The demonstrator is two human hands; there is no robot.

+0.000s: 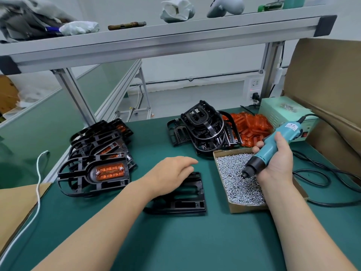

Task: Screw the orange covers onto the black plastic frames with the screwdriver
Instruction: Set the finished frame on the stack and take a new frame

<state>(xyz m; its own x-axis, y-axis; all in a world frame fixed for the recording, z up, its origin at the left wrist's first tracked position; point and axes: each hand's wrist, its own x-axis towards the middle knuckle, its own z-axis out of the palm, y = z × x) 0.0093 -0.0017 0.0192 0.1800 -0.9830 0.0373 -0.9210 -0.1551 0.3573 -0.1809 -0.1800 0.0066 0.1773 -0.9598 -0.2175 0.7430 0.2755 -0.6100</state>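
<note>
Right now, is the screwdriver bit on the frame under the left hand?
No, the right hand holds the electric screwdriver with its tip down in the box of screws.

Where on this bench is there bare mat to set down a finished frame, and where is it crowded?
Bare green mat runs along the near edge, in front of the black frame and screw box. Another patch sits between the finished pile and the bare-frame heap. The back right, around the orange covers and screwdriver, is crowded.

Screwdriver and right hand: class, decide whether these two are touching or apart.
Touching. The head view shows the right hand with its fingers and thumb wrapped round the body of the teal screwdriver, with no gap between them.
</note>
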